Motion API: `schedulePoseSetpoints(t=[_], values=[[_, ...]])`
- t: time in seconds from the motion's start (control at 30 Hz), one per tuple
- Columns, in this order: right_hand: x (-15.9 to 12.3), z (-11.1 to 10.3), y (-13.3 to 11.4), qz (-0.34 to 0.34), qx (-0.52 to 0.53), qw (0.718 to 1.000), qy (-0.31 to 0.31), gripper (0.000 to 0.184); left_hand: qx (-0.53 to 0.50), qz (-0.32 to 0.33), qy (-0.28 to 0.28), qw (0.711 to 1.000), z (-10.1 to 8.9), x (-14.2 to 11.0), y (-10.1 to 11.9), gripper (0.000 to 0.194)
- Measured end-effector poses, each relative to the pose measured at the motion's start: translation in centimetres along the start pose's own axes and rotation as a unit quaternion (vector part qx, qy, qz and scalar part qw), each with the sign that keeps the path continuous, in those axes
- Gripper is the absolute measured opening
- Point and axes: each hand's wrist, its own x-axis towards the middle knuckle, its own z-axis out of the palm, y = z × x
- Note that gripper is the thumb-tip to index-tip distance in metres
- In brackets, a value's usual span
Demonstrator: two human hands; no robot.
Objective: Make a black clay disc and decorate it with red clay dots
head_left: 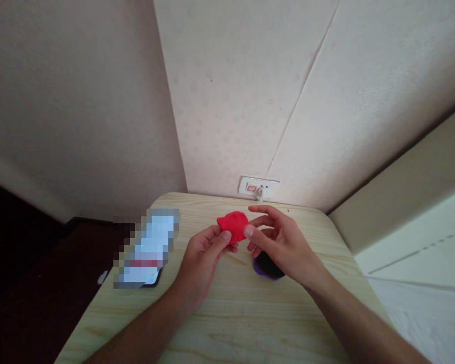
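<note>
wall: pale patterned wallpaper (231,91), rises beyond both hands; a seam runs down it toward the wall socket.

table: light wood-grain tabletop (227,323), beneath both hands, far edge near the wall.

cream furniture panel (409,227): right of the right hand, well apart from it.

right hand (284,240): fingers spread and loosely curled, index raised clear; thumb tip at the right edge of the red piece. whether it bears any of the hold is unclear.

left hand (202,255): closed in a pinch, thumb over the red piece, fingers beneath it.

smartphone (151,245): left of the left hand, lying on the tabletop, screen lit, content pixelated.

wall socket (246,186): beyond the hands, low on the wall.

black round object with purple rim (270,266): on the tabletop below the right hand, partly hidden by it.

red piece (235,225): flattened, soft-looking, one small point at its left; between the hands, above the tabletop. material uncertain.

pale plug (259,193): in the socket, beyond the red piece.
</note>
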Motion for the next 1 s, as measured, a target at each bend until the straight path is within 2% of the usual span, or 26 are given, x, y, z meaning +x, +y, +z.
schedulePoseSetpoints(t=[0.07, 0.17, 0.4, 0.57, 0.7, 0.77, 0.83, 0.9, 1.0], values=[[0.0, 0.2, 0.2, -0.019, 0.004, 1.000, -0.002, 0.070, 0.023, 0.008, 0.002, 1.000, -0.3, 0.1, -0.2, 0.020], [0.0, 0.3, 0.2, -0.009, 0.052, 0.998, -0.022, 0.061, 0.038, 0.019, -0.021, 0.999, -0.7, 0.1, -0.5, 0.023], [0.1, -0.3, -0.3, 0.040, 0.136, 0.987, -0.080, 0.044, -0.050, -0.018, -0.089, 0.995, -0.3, -0.2, -0.1, 0.018], [0.4, -0.8, -0.1, 0.019, 0.082, 0.995, -0.058, 0.044, -0.094, -0.041, -0.049, 0.994, 0.0, -0.3, 0.0, 0.018], [-0.2, -0.6, 0.0, -0.045, -0.008, 0.995, -0.090, 0.040, -0.027, -0.026, -0.028, 0.999, -0.1, -0.3, -0.3, 0.029], [-0.8, -0.4, 0.1, -0.069, -0.027, 0.994, -0.081, 0.042, 0.001, -0.014, -0.037, 0.999, -0.1, -0.3, -0.6, 0.025], [-1.4, 0.0, 0.4, -0.075, -0.011, 0.996, -0.054, 0.049, -0.002, 0.003, -0.044, 0.999, -0.1, -0.3, -0.7, 0.020], [-2.1, 0.3, 0.7, -0.062, 0.023, 0.996, -0.055, 0.050, -0.024, 0.010, -0.054, 0.998, 0.0, -0.3, -0.6, 0.019], [-3.2, 0.9, 1.0, -0.048, 0.045, 0.996, -0.066, 0.034, -0.046, 0.006, -0.070, 0.996, 0.3, -0.5, -0.4, 0.020]])
